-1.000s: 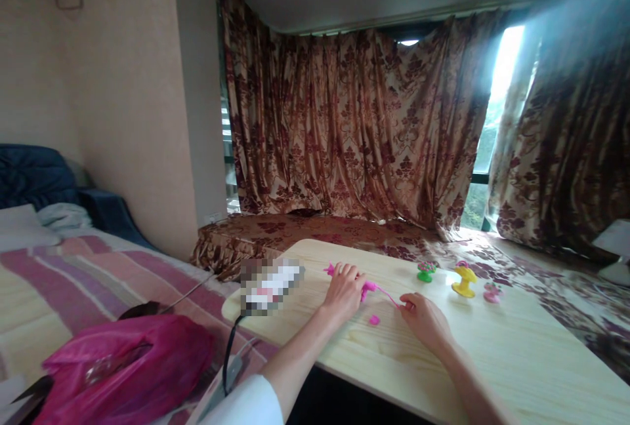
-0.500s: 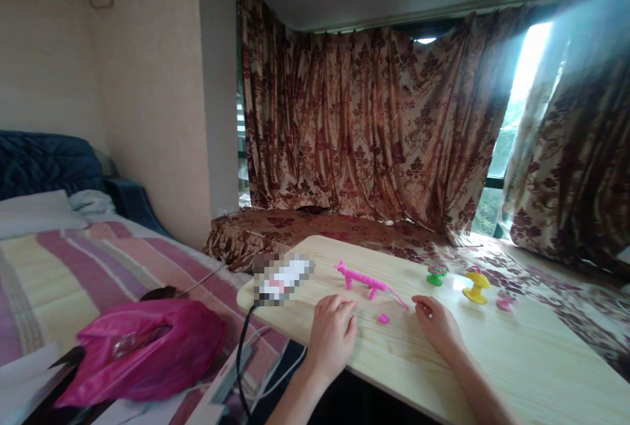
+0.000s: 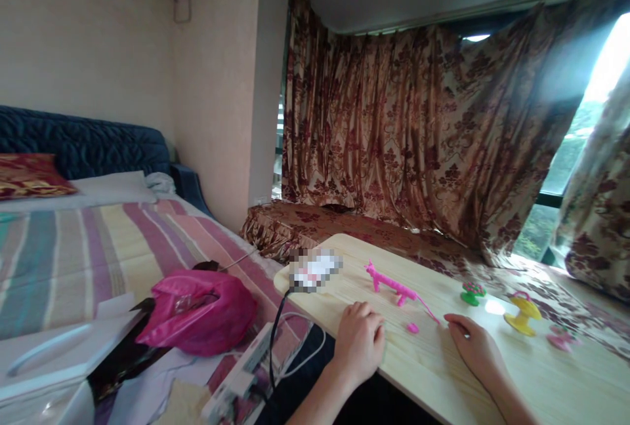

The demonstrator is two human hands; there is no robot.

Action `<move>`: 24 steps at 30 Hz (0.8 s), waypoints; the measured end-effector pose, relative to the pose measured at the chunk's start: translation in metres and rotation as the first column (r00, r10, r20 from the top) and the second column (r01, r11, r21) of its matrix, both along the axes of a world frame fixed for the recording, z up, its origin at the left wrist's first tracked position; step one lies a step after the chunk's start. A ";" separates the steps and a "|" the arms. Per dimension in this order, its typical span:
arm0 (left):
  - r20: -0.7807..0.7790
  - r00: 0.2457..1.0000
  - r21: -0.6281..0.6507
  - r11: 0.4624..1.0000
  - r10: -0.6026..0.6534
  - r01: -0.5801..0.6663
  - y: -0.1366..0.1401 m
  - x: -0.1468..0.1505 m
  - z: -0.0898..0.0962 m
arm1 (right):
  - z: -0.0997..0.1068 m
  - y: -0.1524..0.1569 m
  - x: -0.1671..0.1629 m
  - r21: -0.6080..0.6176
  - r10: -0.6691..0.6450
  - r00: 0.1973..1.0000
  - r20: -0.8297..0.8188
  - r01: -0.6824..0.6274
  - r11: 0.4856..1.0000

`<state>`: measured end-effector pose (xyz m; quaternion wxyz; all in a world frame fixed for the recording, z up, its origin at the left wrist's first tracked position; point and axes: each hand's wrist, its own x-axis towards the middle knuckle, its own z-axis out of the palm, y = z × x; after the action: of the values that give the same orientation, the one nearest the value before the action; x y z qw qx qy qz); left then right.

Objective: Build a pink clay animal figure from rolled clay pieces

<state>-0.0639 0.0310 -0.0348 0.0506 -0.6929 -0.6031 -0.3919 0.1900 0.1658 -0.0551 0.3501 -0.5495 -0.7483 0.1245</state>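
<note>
My left hand [image 3: 361, 340] rests at the table's near edge, its fingers curled down, and no object shows in it. My right hand [image 3: 472, 343] lies on the tabletop with fingers stretched forward and a gap beside the thumb, holding nothing visible. Between and beyond the hands stands a pink toy animal [image 3: 391, 283] of modelling clay, on legs, its thin tail reaching close to my right fingertips. A small pink lump of clay [image 3: 412, 328] lies in front of it. To the right are a green clay piece with a dotted top [image 3: 473, 292], a yellow mushroom-shaped one [image 3: 522, 313] and a pink one [image 3: 563, 338].
A blurred-out device [image 3: 315, 271] with a black cable lies on the left end of the light wooden table [image 3: 433, 372]. Left of it, a bed [image 3: 123, 235] carries a pink plastic bag [image 3: 207, 313], papers and a power strip [image 3: 241, 372]. Patterned curtains [image 3: 394, 130] hang behind.
The view has turned left, so the table and toys appear farther right and more of the bed shows. Both hands keep about the same place on the table.
</note>
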 end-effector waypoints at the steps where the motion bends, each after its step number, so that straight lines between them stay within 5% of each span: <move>1: 0.001 1.000 0.000 1.000 -0.001 0.001 0.000 0.000 0.000 | 0.000 0.000 0.000 -0.001 0.000 1.000 0.000 0.000 1.000; 24: 0.013 0.999 -0.011 0.999 -0.031 0.031 0.002 0.000 0.000 | 0.001 0.001 0.000 0.020 0.012 1.000 0.018 -0.012 1.000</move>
<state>-0.0634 0.0330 -0.0347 0.0369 -0.6998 -0.5949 -0.3936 0.1903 0.1670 -0.0545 0.3481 -0.5425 -0.7560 0.1142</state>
